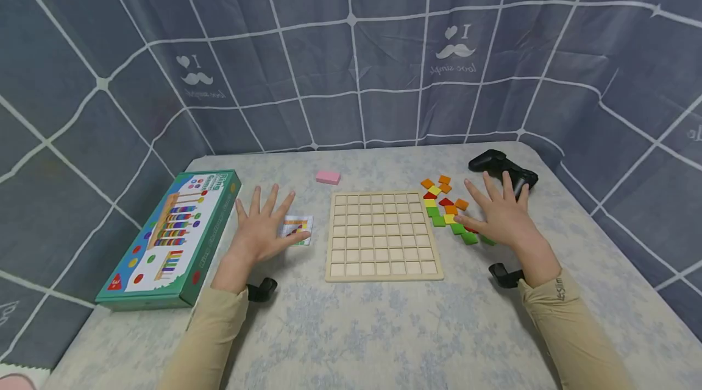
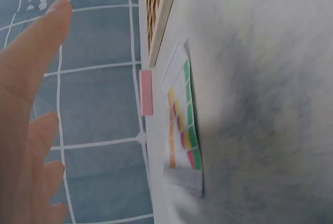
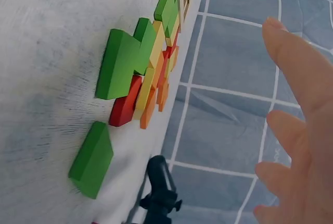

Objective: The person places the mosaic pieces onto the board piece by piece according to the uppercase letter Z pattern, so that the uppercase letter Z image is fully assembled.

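Note:
My left hand (image 1: 259,233) is raised with fingers spread, holding nothing, over a small printed pattern card (image 1: 297,229). In the left wrist view the card (image 2: 182,125) shows orange, yellow, red and green squares. Fingers also spread and holding nothing, my right hand (image 1: 501,217) hovers over the right end of a scatter of coloured tiles (image 1: 450,209). Green, red, yellow and orange tiles (image 3: 122,62) lie loosely grouped in the right wrist view, with one green tile (image 3: 92,159) apart from the others. Between the hands lies a square wooden grid board (image 1: 382,235) whose cells are bare.
A green-edged game box (image 1: 172,237) lies at the left of the table. Behind the card is a pink block (image 1: 328,177). A black game controller (image 1: 503,170) sits at the back right. Blue-grey curtains with white lines (image 1: 351,73) enclose the back and sides.

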